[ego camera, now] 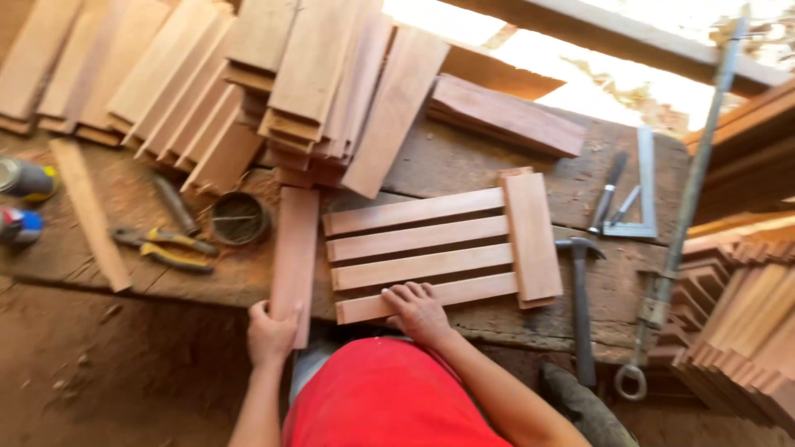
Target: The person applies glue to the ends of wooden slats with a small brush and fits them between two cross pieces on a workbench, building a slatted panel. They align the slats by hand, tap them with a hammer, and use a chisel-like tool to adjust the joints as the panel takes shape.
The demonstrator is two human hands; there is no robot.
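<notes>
Nearest the camera, the left hand (270, 333) wraps its fingers around the near end of a loose wooden slat (295, 258), thumb on one edge and fingers curled over the other. The slat's long axis runs away from the person, lying on the worn workbench (464, 157) just left of the slat panel (443, 252). The right hand (418, 310) rests flat on the panel's nearest slat, fingers slightly spread and pressing down, gripping nothing. The panel's four slats run left to right, crossed at their right ends by a wider board (530, 236). A hammer (580, 306) lies just to the right. To the left lie yellow-handled pliers (164, 248) and a round tin (238, 218). At the far left edge sit two small cans (23, 203), one yellow-banded, one blue. Farther back, stacks of boards (248, 74) fan out.
</notes>
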